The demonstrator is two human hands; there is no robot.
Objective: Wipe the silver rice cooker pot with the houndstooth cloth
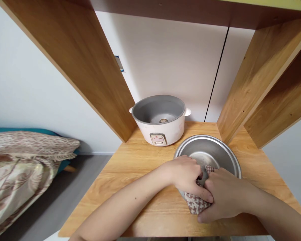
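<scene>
A silver metal inner pot stands on the wooden desk, its open top facing up. My left hand is closed over the near rim, fingers curled inside and thumb outside. Beside it, my right hand presses a brown-and-white patterned cloth around the same rim. Part of the cloth shows inside the pot and part hangs down outside. The two thumbs almost meet on the cloth. Behind and to the left sits a white rice cooker body without a lid, its grey inside and round heating centre in sight.
The wooden desk has upright panels on both sides and a shelf overhead. A white wall with a dark cable stands behind. At the left, a teal seat with patterned covers stands on the grey floor.
</scene>
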